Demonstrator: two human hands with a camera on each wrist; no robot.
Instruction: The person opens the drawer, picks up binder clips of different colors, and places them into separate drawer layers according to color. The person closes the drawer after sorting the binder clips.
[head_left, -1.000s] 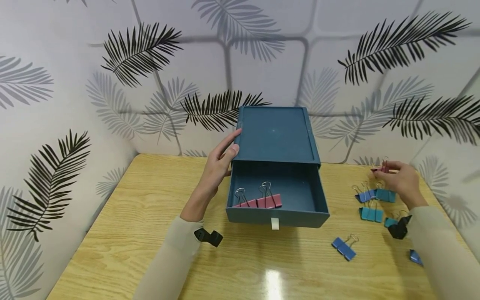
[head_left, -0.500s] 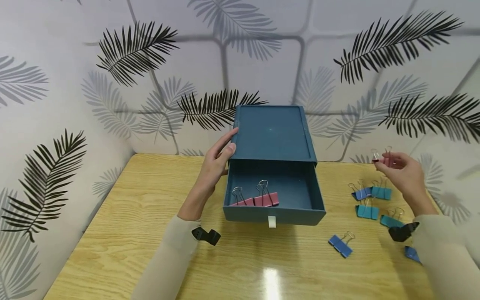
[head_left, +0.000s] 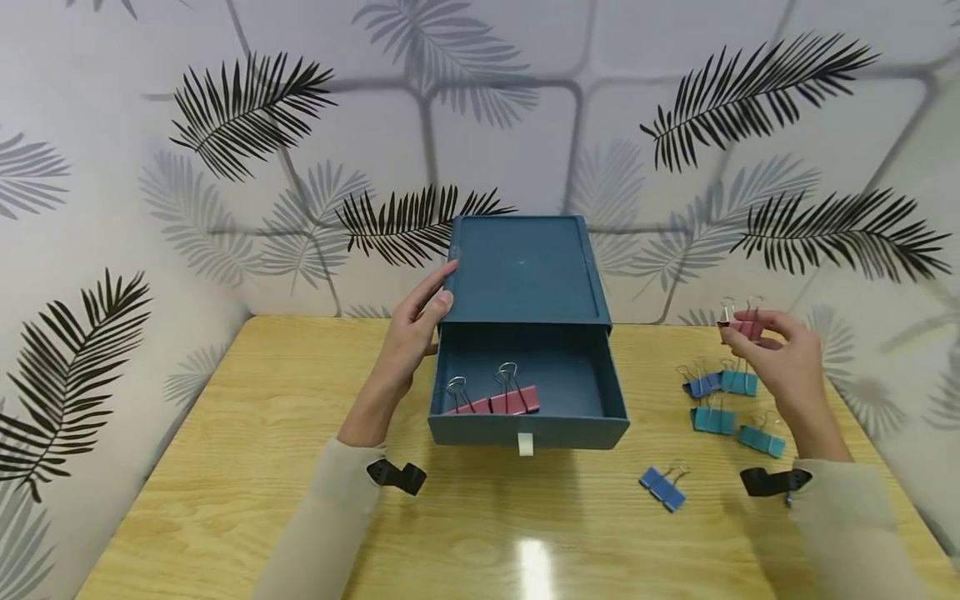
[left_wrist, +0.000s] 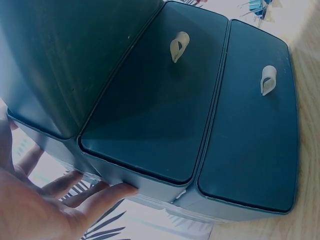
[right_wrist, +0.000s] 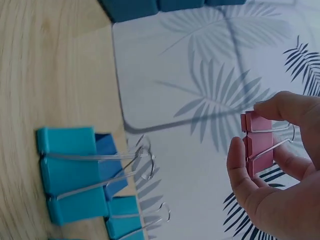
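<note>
You have the top drawer of the dark blue drawer cabinet pulled out, with two pink binder clips inside, toward its front left corner; that portion appears done. The third pink clip is pinched between the thumb and fingers of your right hand, above the table and well apart from the drawer, so it is judged not yet placed. Your left hand rests against the cabinet's left side, fingers extended and apart. Outside the drawer lie three teal clips and two blue clips, untouched. A blue sliver beside your right sleeve may be another clip; the view is too obstructed to confirm.
</note>
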